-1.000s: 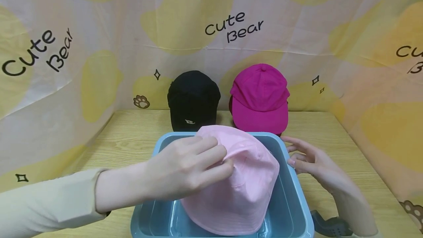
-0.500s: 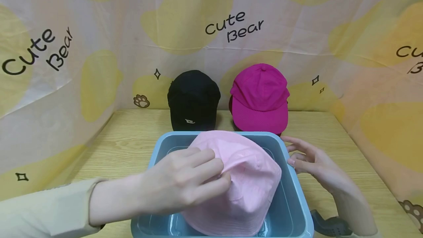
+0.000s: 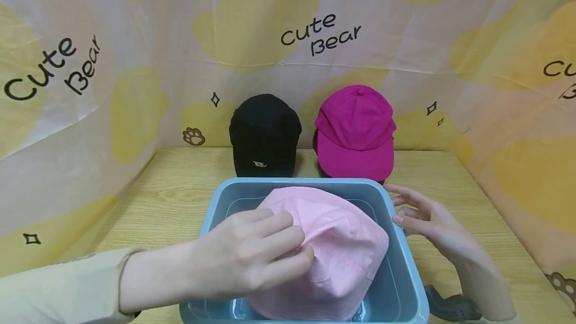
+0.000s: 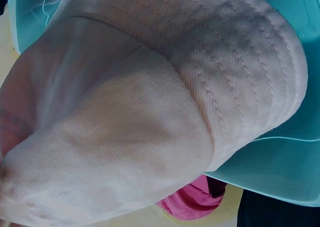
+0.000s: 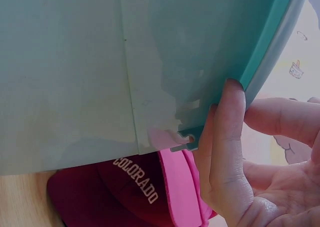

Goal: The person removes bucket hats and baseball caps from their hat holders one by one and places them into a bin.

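Observation:
A pale pink bucket hat is inside the blue plastic basin, its stitched brim toward the basin's near side. My left hand pinches the hat's crown with curled fingers. In the left wrist view the hat covers most of the frame, and the fingers holding it are mostly hidden. At the basin's far right corner, my right hand holds the rim between thumb and fingers. Close up in the right wrist view, fingers press against the basin wall just below its rim.
Behind the basin stand a black cap and a magenta cap. Below the magenta one, a dark red cap lettered COLORADO shows in the right wrist view. Printed cloth encloses the wooden table at back and sides.
My left hand has lowered the pink bucket hat deeper into the basin, its top edge dropping below the far rim. The right hand stays at the same corner.

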`<action>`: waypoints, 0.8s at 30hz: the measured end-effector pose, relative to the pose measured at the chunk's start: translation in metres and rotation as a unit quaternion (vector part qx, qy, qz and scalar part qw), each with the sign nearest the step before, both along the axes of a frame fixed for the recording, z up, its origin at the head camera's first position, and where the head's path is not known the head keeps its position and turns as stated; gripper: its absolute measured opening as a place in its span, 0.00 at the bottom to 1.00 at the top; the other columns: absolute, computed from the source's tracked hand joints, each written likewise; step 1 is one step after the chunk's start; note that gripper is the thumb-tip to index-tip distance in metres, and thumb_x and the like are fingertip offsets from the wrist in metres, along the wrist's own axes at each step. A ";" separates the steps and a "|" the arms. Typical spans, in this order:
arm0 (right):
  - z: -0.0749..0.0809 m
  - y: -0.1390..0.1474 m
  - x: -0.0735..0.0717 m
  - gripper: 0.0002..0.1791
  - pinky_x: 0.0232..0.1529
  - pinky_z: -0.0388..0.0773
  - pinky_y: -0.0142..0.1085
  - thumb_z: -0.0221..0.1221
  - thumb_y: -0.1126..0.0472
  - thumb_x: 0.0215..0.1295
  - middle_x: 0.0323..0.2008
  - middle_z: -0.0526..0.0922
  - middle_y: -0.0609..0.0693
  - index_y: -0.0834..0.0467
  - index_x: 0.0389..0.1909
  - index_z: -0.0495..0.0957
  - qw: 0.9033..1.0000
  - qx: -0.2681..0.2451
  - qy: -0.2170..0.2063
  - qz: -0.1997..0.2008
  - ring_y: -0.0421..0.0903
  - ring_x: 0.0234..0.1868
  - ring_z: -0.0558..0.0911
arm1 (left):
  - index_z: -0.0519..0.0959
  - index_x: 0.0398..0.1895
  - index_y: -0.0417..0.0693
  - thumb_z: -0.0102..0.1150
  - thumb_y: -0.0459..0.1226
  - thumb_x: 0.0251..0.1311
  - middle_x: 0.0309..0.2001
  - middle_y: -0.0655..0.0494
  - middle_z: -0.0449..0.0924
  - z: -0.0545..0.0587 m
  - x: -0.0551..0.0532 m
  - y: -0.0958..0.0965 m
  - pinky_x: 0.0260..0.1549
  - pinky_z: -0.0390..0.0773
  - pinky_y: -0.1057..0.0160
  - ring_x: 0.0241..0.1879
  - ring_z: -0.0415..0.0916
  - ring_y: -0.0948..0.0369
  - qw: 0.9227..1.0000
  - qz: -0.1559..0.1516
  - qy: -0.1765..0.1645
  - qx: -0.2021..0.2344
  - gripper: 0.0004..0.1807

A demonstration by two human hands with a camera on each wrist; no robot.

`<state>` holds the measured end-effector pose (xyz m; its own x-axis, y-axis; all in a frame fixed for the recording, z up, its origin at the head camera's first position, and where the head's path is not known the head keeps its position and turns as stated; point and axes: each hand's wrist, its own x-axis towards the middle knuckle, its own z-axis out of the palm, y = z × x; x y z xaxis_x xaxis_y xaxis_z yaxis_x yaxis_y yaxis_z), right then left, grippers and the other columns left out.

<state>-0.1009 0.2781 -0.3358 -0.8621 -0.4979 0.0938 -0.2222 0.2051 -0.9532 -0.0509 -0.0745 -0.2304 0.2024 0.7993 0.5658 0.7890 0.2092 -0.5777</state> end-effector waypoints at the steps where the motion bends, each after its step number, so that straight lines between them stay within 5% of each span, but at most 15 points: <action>1: 0.000 0.000 0.000 0.31 0.40 0.81 0.38 0.49 0.71 0.68 0.49 0.76 0.48 0.58 0.71 0.57 1.000 0.000 -0.001 0.000 0.44 0.38 0.84 | 0.76 0.28 0.50 0.50 0.32 0.60 0.23 0.62 0.66 0.000 0.000 0.000 0.21 0.56 0.74 0.22 0.57 0.67 1.000 0.000 -0.002 0.000 0.06; 10: 0.001 0.002 0.001 0.30 0.41 0.82 0.38 0.48 0.71 0.68 0.49 0.76 0.48 0.58 0.71 0.57 1.000 -0.001 -0.003 0.001 0.44 0.39 0.84 | 0.76 0.29 0.49 0.47 0.29 0.59 0.23 0.60 0.66 -0.006 -0.009 0.003 0.20 0.58 0.73 0.22 0.57 0.65 0.998 0.022 -0.055 -0.013 0.08; 17: 0.001 0.003 0.002 0.31 0.42 0.82 0.39 0.48 0.70 0.68 0.49 0.76 0.47 0.59 0.72 0.56 1.000 0.000 -0.005 0.003 0.46 0.39 0.84 | 0.75 0.27 0.49 0.44 0.27 0.60 0.21 0.61 0.64 -0.008 -0.014 0.006 0.18 0.55 0.74 0.21 0.56 0.66 0.994 0.008 -0.113 0.001 0.12; 24: 0.000 0.003 0.001 0.31 0.42 0.82 0.39 0.49 0.70 0.68 0.50 0.76 0.47 0.59 0.71 0.56 1.000 0.003 -0.009 -0.001 0.46 0.39 0.84 | 0.76 0.28 0.50 0.42 0.27 0.61 0.21 0.61 0.64 -0.014 -0.016 0.005 0.18 0.53 0.74 0.21 0.56 0.66 0.991 0.010 -0.136 -0.005 0.13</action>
<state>-0.1002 0.2808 -0.3355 -0.8651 -0.4961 0.0746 -0.2038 0.2116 -0.9559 -0.0667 -0.0692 -0.2445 0.0265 0.8077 0.5890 0.9115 0.2224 -0.3460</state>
